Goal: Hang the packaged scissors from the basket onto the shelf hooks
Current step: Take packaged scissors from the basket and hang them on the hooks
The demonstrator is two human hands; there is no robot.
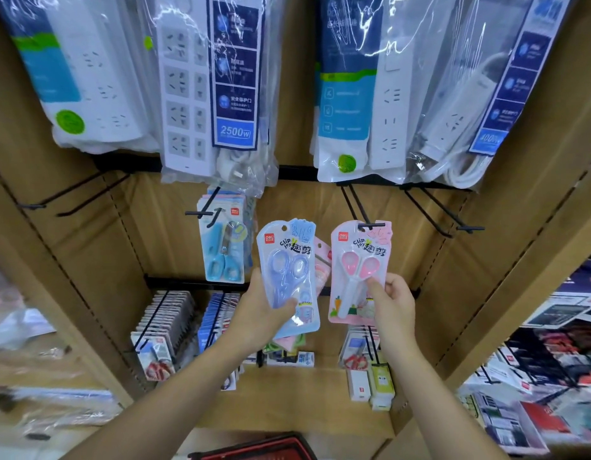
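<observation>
Pink scissors pack (360,273) is pinched near its bottom by the right hand (392,300) with its hang hole at the tip of the black hook (370,224), so it is best kept level and pushed straight back, while the blue pack (287,277) is gripped aside in the left hand (257,313).

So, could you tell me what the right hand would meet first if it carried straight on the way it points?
Most likely the black hook, whose tip sits at the top of the pink scissors pack that the right hand holds, though depth is unclear.
</observation>
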